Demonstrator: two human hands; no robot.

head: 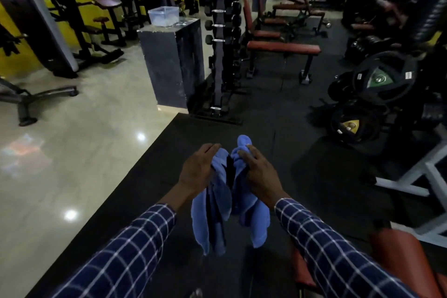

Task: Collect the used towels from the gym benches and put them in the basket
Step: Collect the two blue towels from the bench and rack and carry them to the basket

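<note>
Carrying step: gripping blue towels [229, 198] in left hand [197, 170] and right hand [258, 172], fingers [251, 152] clamped on cloth, hanging above black floor mat [278, 128]. Next, needing to reach the clear tub [163, 16] on the pedestal [169, 63], probably the basket.

Both hands hold blue towels over black floor mat [266, 128]. The left hand [197, 168] grips one towel [212, 205], the right hand [260, 172] another [251, 203]; both towels hang down, close together. At 11 o'clock a clear tub [164, 16] sits on a dark pedestal [169, 60]. A dumbbell rack [221, 38] stands at 12. A red bench [283, 49] lies at 1 o'clock, weight plates [377, 77] at 2.
</note>
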